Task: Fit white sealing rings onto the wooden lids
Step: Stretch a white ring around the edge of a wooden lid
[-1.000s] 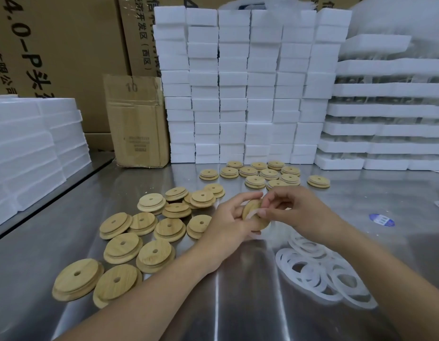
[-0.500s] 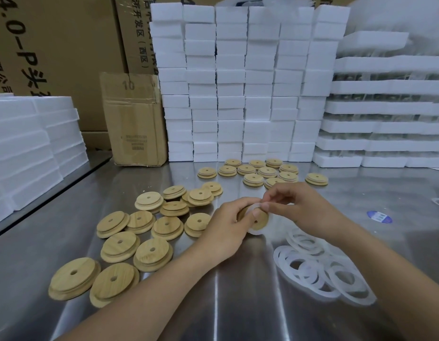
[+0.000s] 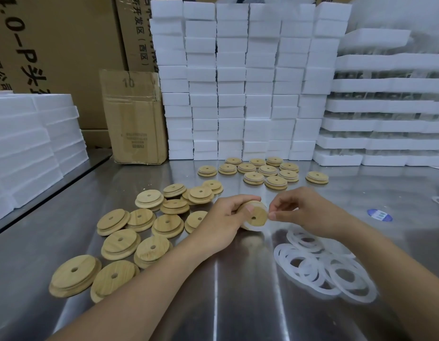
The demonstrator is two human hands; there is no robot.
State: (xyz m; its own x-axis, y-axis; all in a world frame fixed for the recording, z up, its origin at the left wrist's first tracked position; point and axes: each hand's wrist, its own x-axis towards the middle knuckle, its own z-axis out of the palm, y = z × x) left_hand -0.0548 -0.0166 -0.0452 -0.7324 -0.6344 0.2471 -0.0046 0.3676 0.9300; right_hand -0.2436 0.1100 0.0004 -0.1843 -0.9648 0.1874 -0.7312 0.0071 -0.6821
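Head view: the left hand [image 3: 223, 217] is curled round a wooden lid [image 3: 256, 216], holding it up on edge just above the counter [image 3: 226, 303]. The face with the centre hole is turned towards the person. A white sealing ring [image 3: 251, 228] shows round the lid's rim, clearest along its lower edge. The right hand [image 3: 304, 212] meets the lid from the other side, thumb and forefinger pinching the ring at the lid's right edge, the other fingers loosely curled. The two hands are close together, with the lid between them.

A heap of loose rings [image 3: 324, 271] lies on the counter just under the right forearm. The bare lids [image 3: 139, 239] are spread to the left of the left hand. A further cluster of lids [image 3: 262, 171] sits beyond the hands, near the stacked white foam blocks [image 3: 238, 82].
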